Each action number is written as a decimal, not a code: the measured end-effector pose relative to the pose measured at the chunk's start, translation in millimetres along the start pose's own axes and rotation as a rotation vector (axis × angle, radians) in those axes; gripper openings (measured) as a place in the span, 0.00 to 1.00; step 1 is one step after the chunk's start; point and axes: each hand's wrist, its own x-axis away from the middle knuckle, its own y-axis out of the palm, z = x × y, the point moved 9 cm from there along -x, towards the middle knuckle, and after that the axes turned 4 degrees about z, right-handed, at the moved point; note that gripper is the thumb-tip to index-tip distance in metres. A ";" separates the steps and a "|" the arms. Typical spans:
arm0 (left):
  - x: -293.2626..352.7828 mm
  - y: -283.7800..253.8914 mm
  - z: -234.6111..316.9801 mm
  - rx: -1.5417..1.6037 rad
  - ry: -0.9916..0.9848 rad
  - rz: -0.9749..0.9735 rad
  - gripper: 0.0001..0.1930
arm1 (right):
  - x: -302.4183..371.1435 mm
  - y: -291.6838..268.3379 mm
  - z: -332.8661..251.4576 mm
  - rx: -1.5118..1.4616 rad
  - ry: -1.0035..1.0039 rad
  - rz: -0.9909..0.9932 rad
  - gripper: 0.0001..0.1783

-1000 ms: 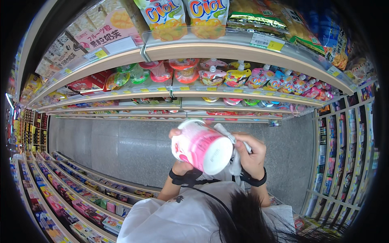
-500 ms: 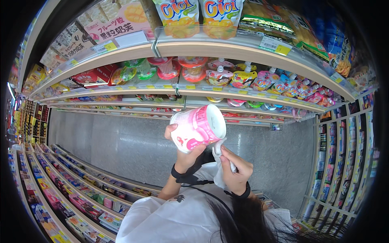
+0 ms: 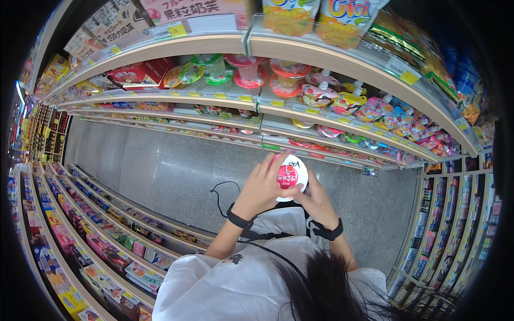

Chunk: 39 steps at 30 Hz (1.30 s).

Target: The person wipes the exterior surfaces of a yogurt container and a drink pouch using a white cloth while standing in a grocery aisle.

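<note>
A round white cup with a printed pink-centred lid (image 3: 288,177) was held in the air above the grey tiled floor (image 3: 182,168), its lid and long axis turned toward the viewer. The left hand (image 3: 262,187) was clamped on its left side, the right hand (image 3: 318,202) on its lower right — neither clearly nearer. Beyond the cup, colourful spouted plastic pouches (image 3: 347,104) lined a pale wood-edged shelf's front edge (image 3: 332,122).

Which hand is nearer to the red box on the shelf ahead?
Left: the left hand is below and right of the red box in the picture; the right hand is farther right.
</note>
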 end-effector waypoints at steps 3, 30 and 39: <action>13.8 10.1 -17.8 0.000 -0.058 0.041 0.18 | -12.5 19.8 20.8 -0.071 -0.005 0.000 0.26; 38.1 261.3 -263.0 1.459 -1.195 0.646 0.12 | -171.0 45.2 202.2 0.041 0.058 0.455 0.26; 11.9 270.5 -256.6 1.423 -1.266 0.684 0.12 | -185.8 30.3 203.4 0.181 -0.024 0.625 0.23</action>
